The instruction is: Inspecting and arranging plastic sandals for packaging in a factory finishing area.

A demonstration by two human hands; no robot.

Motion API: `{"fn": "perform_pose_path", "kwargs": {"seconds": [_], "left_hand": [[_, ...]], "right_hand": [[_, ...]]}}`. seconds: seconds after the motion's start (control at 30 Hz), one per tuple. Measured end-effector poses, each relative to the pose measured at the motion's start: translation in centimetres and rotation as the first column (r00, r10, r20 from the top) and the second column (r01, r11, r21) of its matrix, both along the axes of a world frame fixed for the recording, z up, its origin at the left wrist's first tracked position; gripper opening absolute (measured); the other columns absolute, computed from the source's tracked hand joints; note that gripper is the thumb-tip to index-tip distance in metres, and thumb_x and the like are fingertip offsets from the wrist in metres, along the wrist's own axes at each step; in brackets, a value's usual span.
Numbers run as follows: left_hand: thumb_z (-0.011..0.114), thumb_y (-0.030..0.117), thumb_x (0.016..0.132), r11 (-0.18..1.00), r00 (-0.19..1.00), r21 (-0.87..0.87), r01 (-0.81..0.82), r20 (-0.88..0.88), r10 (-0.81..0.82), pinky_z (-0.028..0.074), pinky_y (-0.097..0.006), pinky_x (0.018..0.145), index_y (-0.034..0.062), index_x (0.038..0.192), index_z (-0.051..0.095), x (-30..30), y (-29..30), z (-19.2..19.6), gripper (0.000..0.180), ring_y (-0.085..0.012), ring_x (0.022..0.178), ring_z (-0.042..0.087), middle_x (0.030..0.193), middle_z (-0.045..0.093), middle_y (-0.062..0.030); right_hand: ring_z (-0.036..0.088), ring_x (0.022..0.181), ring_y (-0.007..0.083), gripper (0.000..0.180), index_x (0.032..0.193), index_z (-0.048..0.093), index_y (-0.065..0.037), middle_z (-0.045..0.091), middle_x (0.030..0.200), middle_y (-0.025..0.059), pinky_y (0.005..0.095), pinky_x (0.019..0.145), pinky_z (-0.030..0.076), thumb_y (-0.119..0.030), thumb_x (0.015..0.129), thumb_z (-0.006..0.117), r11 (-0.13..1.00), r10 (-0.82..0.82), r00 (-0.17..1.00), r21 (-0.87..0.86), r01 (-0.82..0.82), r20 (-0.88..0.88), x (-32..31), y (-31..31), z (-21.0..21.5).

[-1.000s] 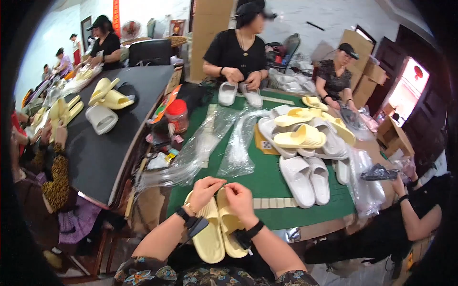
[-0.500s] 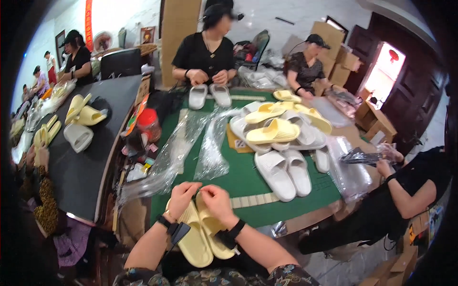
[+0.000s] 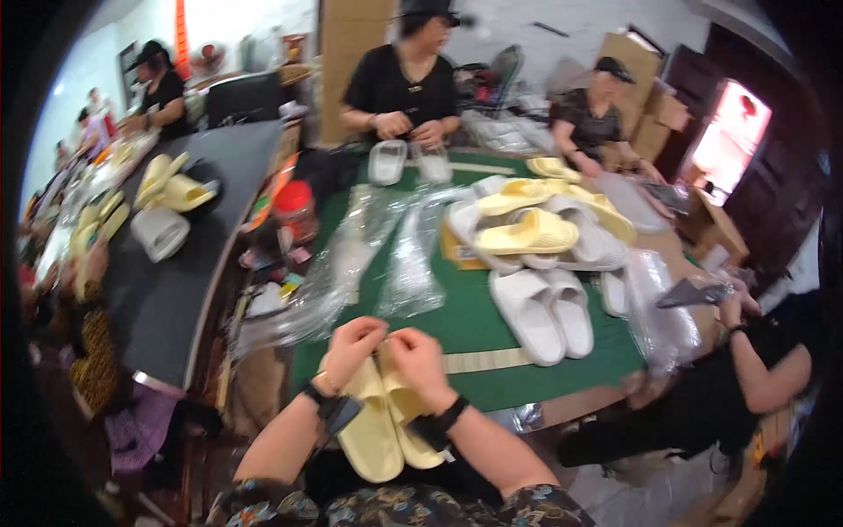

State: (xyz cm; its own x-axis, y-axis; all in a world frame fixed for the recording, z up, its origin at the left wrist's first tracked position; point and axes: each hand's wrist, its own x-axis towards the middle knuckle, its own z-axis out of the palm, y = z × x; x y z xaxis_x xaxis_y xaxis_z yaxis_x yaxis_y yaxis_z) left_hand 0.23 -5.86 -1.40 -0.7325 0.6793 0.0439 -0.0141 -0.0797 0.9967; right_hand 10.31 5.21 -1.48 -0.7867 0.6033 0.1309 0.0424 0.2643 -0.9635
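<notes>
A pair of pale yellow slippers (image 3: 372,432) lies at the table's near edge, toes away from me. Over their toe ends my left hand (image 3: 353,348) is closed in a pinch. Just beside it, my right hand (image 3: 420,365) is pinched too, the fingertips of both hands almost meeting. Whatever is between the fingers is too small and blurred to make out. My wrists partly cover the slipper straps. Ahead to the right, a white pair of slippers (image 3: 525,318) stands before a pile of yellow slippers (image 3: 527,235) and white ones.
Clear plastic bags (image 3: 411,272) lie on the green table mat (image 3: 479,391). A red-lidded jar (image 3: 296,211) and small clutter line the left edge. Beyond, a black table (image 3: 167,303) holds more slippers. Co-workers stand across and at right, one holding a dark packet (image 3: 694,293).
The whole view has shifted, so the scene sits farther right. My hands stay pinched close together above the yellow slippers, with little visible difference.
</notes>
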Motion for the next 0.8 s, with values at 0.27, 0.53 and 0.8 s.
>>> {"fn": "perform_pose_path", "kwargs": {"seconds": [0.27,0.53,0.8], "left_hand": [[0.062,0.011,0.087,0.995,0.997,-0.055,-0.077,-0.010,0.077,0.043,-0.020,0.054,-0.0020,0.095,0.067,-0.3,-1.5,0.2,0.015,-0.0062,0.062,0.055,0.074,0.062,-0.0010],[0.061,0.005,0.086,0.998,0.994,0.008,-0.067,0.082,0.066,0.044,-0.020,0.053,0.0002,0.085,0.060,-0.2,-0.8,0.3,0.006,-0.0068,0.058,0.054,0.071,0.060,-0.0015],[0.061,0.006,0.086,1.000,0.998,0.018,-0.001,0.068,-0.001,0.044,-0.020,0.053,-0.0006,0.084,0.061,-0.6,-1.0,0.1,0.007,-0.0066,0.059,0.055,0.071,0.062,-0.0022]], "right_hand": [[0.059,0.069,0.0167,0.020,0.095,0.062,0.001,0.064,0.080,0.0103,0.0299,0.065,0.047,-0.017,0.087,0.059,0.997,0.063,0.996,0.042,-0.060,-0.060,-0.4,-0.8,-0.3],[0.056,0.066,0.0125,0.019,0.093,0.062,0.000,0.063,0.075,0.0080,0.0284,0.062,0.045,-0.018,0.089,0.058,0.999,0.036,0.998,0.014,-0.035,-0.056,-0.2,-0.6,-0.2],[0.050,0.062,0.0083,0.018,0.092,0.062,0.000,0.061,0.071,0.0044,0.0262,0.058,0.043,-0.018,0.089,0.057,0.997,0.073,0.996,-0.009,-0.074,-0.048,-0.5,-0.5,-0.4]]}}
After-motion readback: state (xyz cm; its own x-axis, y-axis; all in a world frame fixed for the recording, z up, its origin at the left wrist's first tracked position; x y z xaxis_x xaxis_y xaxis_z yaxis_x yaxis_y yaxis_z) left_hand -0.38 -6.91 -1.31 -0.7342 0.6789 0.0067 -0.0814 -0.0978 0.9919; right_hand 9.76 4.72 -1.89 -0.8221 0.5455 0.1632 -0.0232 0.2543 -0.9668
